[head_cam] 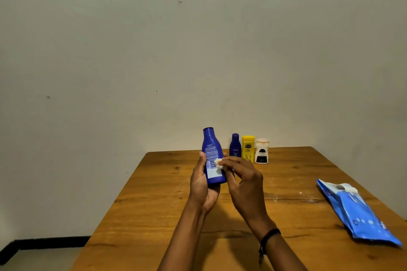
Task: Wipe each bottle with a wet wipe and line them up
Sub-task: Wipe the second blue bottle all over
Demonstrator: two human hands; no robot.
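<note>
Upright above the table (154, 204), the big blue bottle (211, 154) sits in the left hand (201, 185), whose fingers curl round its lower half. The right hand (244, 180) pinches a small white wipe (218, 163) against its label. Just behind and right of it, a small blue bottle (235, 146), a yellow bottle (248, 148) and a white bottle (261, 152) stand in a row. A wipe pack (356, 211) lies well to its right.

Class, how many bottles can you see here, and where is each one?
4. The large blue bottle is held in the left hand. The small blue bottle, yellow bottle and white bottle stand in a row near the far edge of the table. None appears hidden.
</note>
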